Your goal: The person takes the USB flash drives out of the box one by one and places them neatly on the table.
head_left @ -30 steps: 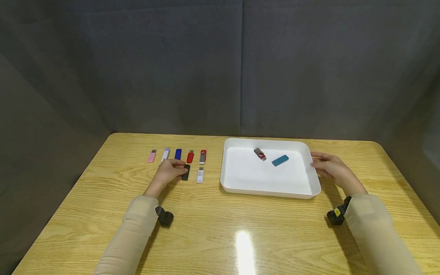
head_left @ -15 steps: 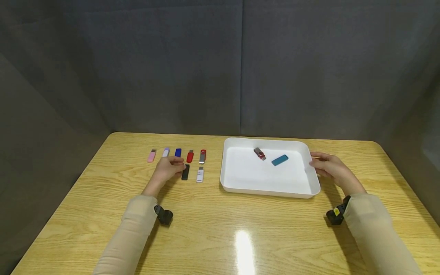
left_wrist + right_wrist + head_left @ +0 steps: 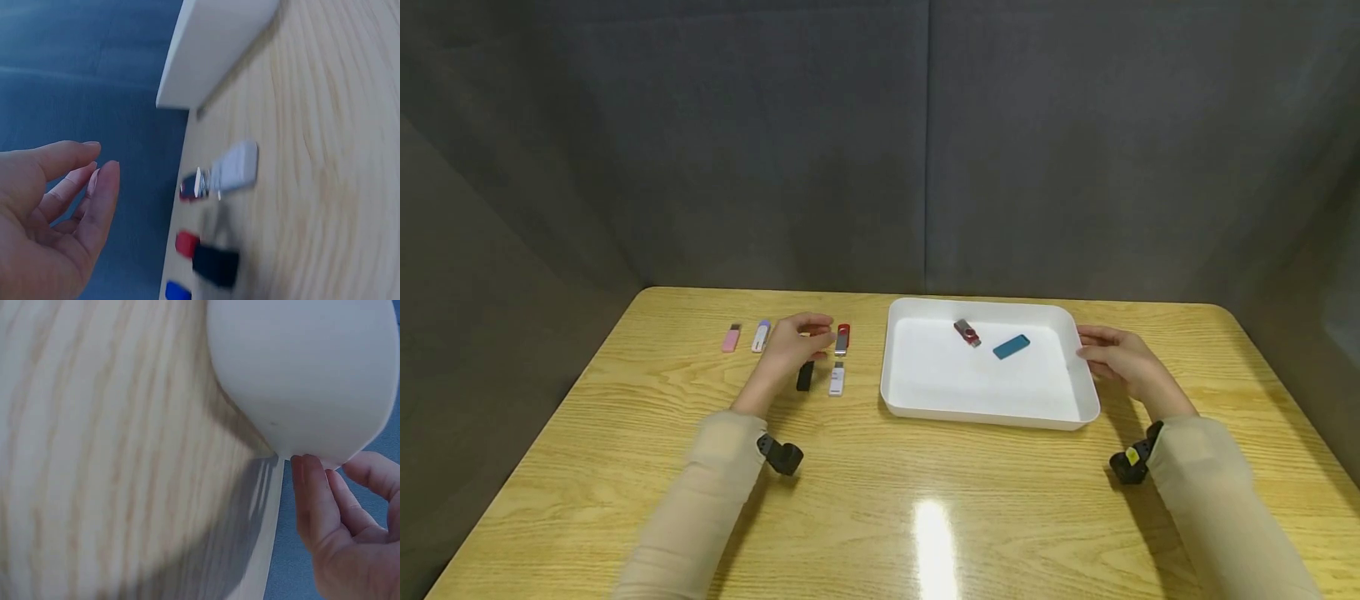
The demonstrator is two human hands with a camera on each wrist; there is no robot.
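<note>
My left hand [image 3: 792, 343] hovers over the USB sticks, its fingertips close to a red-and-silver USB stick [image 3: 842, 340]. Thumb and fingers stay apart around nothing in the left wrist view. Below it lie a black USB stick [image 3: 805, 377] and a white USB stick [image 3: 837, 380]. The hand covers a red USB stick [image 3: 186, 244] and a blue one [image 3: 177, 291] in the head view; both show in the left wrist view. My right hand [image 3: 1126, 364] holds the right rim of the white tray [image 3: 985, 414], thumb at the rim and fingers against the outer wall.
Inside the tray lie a red swivel USB stick [image 3: 967, 333] and a teal one [image 3: 1011, 347]. Left of my left hand are a pink USB stick [image 3: 731, 338] and a white-and-purple one [image 3: 762, 336]. A dark curtain [image 3: 775, 150] stands behind the wooden table [image 3: 865, 517].
My left hand has left the black USB stick and moved right and away from me, toward the red-and-silver one. The right hand stays at the tray's rim.
</note>
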